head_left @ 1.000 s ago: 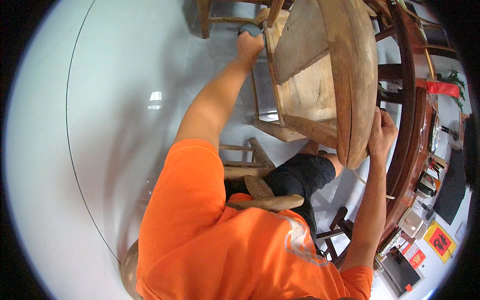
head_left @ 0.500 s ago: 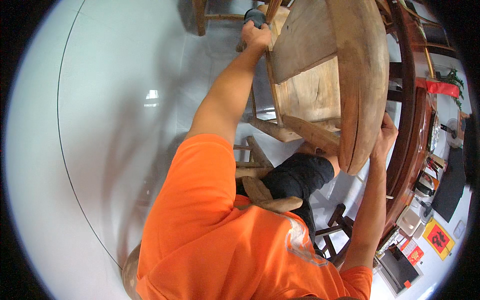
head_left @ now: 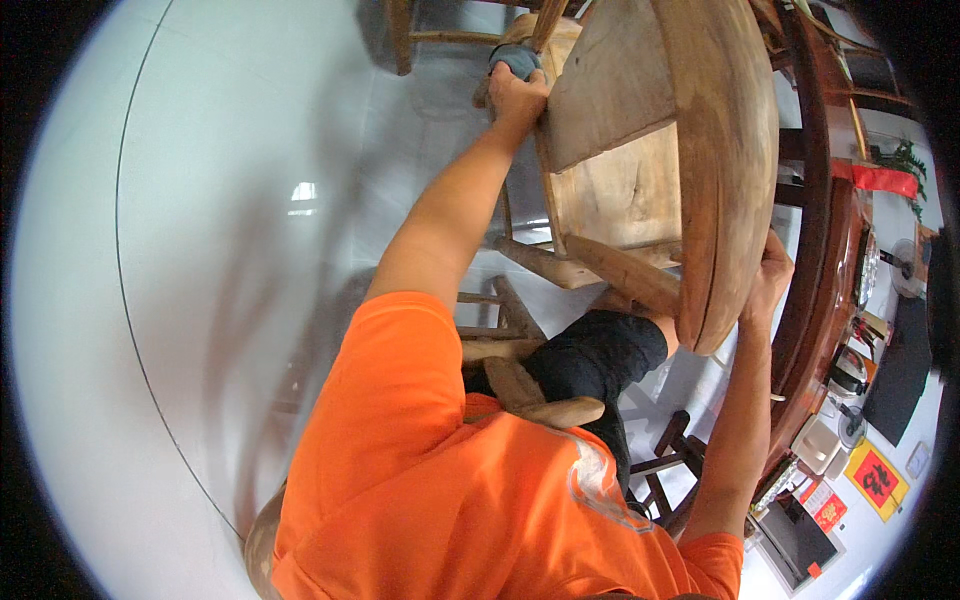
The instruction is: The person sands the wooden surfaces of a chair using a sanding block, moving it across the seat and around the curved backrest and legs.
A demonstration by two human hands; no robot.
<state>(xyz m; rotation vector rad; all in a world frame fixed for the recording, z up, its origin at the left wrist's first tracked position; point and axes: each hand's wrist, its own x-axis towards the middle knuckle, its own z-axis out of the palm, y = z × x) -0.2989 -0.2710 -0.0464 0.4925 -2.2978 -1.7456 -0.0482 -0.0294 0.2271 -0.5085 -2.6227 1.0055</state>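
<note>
A wooden chair stands tilted in front of me, its thick rounded edge piece toward me. My left hand reaches to the chair's far left part, closed around a grey-blue cloth. The cloth rests against the wood beside a slanting leg. My right hand grips the thick edge from its right side; some of its fingers are hidden behind the wood.
A dark red wooden table runs along the right, with small items on it. Another wooden chair is beneath me, and a dark stool stands lower right. Wooden legs rise at the far left. Pale glossy floor spreads leftward.
My left hand has drawn slightly nearer along the wood with the cloth, and my left arm has shifted down a little. My right hand holds about the same place.
</note>
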